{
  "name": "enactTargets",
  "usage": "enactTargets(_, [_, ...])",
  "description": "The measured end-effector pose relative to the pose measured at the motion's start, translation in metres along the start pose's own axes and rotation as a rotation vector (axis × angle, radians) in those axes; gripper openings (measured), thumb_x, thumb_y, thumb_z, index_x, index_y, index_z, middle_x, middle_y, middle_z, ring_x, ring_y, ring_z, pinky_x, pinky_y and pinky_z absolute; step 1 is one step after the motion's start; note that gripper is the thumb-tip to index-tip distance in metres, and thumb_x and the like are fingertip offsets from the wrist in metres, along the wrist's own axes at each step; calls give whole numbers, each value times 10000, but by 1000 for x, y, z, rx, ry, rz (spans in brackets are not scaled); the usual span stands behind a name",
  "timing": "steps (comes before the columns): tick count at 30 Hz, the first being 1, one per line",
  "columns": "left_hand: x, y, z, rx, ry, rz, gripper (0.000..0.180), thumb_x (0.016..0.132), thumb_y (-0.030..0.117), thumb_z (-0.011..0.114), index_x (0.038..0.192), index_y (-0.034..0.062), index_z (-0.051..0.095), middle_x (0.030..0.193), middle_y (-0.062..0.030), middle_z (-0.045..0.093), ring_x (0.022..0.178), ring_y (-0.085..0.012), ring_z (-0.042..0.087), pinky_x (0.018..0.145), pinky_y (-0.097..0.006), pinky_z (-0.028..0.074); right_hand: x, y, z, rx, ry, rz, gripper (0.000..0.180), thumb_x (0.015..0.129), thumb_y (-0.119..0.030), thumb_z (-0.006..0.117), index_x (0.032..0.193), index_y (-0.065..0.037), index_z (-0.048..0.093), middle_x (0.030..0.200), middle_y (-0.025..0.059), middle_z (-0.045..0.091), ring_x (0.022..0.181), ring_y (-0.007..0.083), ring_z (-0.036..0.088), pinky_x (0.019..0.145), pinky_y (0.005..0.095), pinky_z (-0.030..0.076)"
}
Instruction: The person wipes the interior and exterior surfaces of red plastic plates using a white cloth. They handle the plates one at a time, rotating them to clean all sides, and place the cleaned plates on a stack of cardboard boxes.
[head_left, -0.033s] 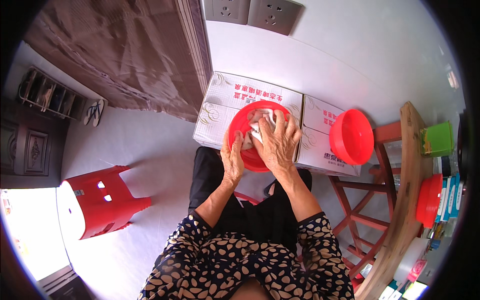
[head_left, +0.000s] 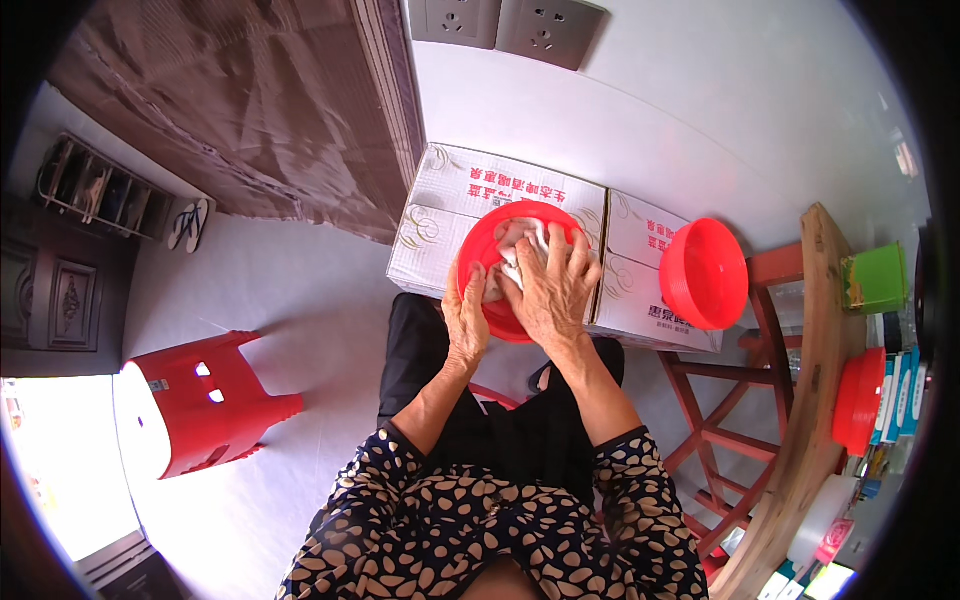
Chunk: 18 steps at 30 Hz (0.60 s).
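A red bowl [head_left: 484, 243] is held tilted over the pale cardboard box [head_left: 437, 215] before me. My left hand [head_left: 467, 322] grips its near left side, with the thumb on the inner wall. Inside the bowl my right hand [head_left: 553, 290] presses on a crumpled white cloth [head_left: 513, 272], the fingers bent over it; part of the cloth is hidden beneath them. Farther right, a second red bowl [head_left: 705, 272] rests tilted on the adjoining cardboard box [head_left: 632, 290], its open side partly toward me.
To the left stands a red plastic stool [head_left: 225, 405]. On my right, a wooden tabletop edge [head_left: 808, 400] carries a green box [head_left: 872, 278] and another red container [head_left: 858, 400], with dark red wooden stools [head_left: 735, 440] beside it. A brown curtain [head_left: 260, 110] hangs at the far left.
My right hand has shifted very slightly inside the bowl, its fingers moving a little over the cloth. The left hand and the bowl stay where they were.
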<state>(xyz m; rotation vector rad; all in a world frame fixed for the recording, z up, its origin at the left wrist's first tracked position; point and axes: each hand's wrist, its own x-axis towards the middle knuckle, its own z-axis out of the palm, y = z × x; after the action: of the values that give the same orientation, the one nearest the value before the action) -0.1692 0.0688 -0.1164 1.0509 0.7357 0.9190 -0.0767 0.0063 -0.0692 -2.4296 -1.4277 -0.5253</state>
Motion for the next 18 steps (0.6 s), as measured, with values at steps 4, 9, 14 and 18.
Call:
enactTargets(4, [-1, 5, -3, 117, -18, -121, 392, 978, 266, 435, 1270, 8, 481, 1049, -54, 595, 834, -88, 509, 746, -237, 429, -11, -15, 8, 60, -95, 24, 386, 769, -361, 657, 1058, -113, 591, 1227, 136, 466, 1151, 365, 403, 838, 529, 324])
enactTargets(9, [1, -2, -13, 105, -86, 72, 486, 997, 383, 306, 1278, 33, 494, 1048, -84, 631, 676, -72, 531, 596, -190, 426, -20, -2, 16, 411, -278, -239, 221, 704, -172, 667, 914, -111, 635, 1045, 31, 549, 967, 280, 529, 721, 447, 448])
enactTargets(14, [-9, 14, -8, 91, -63, -139, 521, 999, 405, 293, 1205, -9, 533, 1055, -82, 596, 841, -108, 515, 737, -243, 410, -22, 8, 12, 486, -366, -274, 262, 690, -98, 665, 949, -84, 630, 1069, 58, 539, 951, 285, 535, 731, 444, 469])
enactTargets(18, [-5, 1, -10, 70, -30, -102, 509, 999, 377, 319, 1233, -34, 508, 1132, -96, 566, 1032, -149, 509, 917, -284, 396, -3, -12, 15, 352, -281, -137, 295, 691, -78, 676, 978, -69, 609, 1058, 84, 530, 936, 289, 547, 703, 446, 487])
